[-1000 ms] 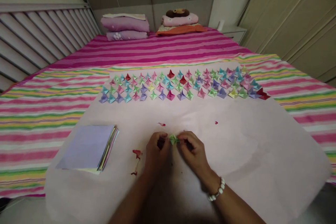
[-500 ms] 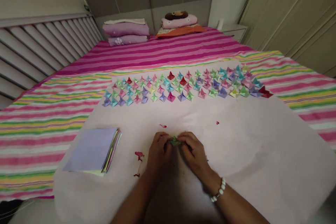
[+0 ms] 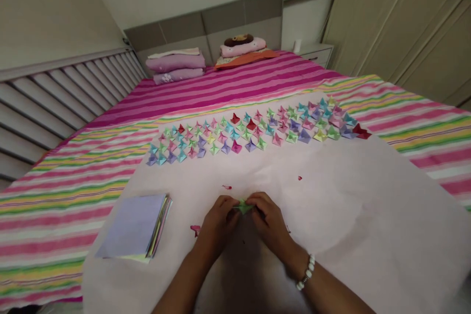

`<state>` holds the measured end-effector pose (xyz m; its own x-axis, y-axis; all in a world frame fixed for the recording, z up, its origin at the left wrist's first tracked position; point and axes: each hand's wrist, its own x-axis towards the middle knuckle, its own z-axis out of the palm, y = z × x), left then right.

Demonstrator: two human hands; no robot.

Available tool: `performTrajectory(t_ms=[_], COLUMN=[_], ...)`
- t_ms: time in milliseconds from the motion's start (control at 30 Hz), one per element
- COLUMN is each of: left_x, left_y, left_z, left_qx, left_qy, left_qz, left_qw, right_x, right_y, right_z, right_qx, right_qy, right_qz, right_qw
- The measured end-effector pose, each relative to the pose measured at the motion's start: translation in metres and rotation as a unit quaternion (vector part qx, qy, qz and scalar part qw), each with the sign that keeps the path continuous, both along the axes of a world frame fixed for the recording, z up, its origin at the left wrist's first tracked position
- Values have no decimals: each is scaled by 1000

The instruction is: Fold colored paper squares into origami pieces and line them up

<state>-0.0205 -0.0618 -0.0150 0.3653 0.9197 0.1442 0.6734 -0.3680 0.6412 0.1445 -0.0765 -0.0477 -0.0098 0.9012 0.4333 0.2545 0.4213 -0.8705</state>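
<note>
A small green folded paper piece [image 3: 243,207] is pinched between my two hands, just above the pale board. My left hand [image 3: 220,223] grips its left end with the fingers closed. On its right end, the thumb and fingers of my right hand [image 3: 268,219] are closed too; a white bead bracelet circles that wrist. My fingertips cover both ends of the piece. Beyond my hands, rows of small folded paper boats [image 3: 236,146] in many colours stand on the board. A stack of square paper sheets [image 3: 134,225], lilac on top, lies to the left.
The pale board [image 3: 331,265] rests on a striped bedspread [image 3: 44,206]. Red scraps [image 3: 195,230] lie beside my left forearm, with another red scrap [image 3: 300,178] at right. Folded bedding [image 3: 176,65] sits near the headboard [image 3: 221,22]. A slatted rail [image 3: 91,83] runs along the left.
The view has tilted up and shifted slightly, so the scene sits lower. Both hands keep hold of the green paper piece, which now shows a little flatter and wider between the fingers.
</note>
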Motion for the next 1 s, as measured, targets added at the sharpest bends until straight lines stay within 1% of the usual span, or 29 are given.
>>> performTrajectory(t_ms=[167,267,333,500,667,700,800,900,1000], left_x=[-11,-12,-11,-13,-19,-20,-21,-20,-23], left_y=[0,1,2,2,1,0,-4,-10,-14], left_z=[15,24,26,23,16,15,15,20,29], left_qx=[-20,-11,0,23,103,118,145,135,115], left_qy=[85,131,150,163,125,112,85,86,94], left_qz=[-26,-30,-35,-43,-53,-49,-6,22,54], left_qw=[996,991,988,986,985,985,986,987,987], right_x=[-1,-1,-1,-3,-3,-2,0,3,4], right_y=[0,1,1,0,0,-1,-2,-5,-5], right_z=[-3,-4,-5,-5,-3,-2,3,6,4], right_qx=[26,33,35,65,65,65,62,62,76], right_qy=[-5,-8,-10,2,36,43,51,39,34], right_qz=[0,2,-1,-4,-26,-36,-70,-84,-102], right_qw=[1000,999,999,998,997,996,994,994,991])
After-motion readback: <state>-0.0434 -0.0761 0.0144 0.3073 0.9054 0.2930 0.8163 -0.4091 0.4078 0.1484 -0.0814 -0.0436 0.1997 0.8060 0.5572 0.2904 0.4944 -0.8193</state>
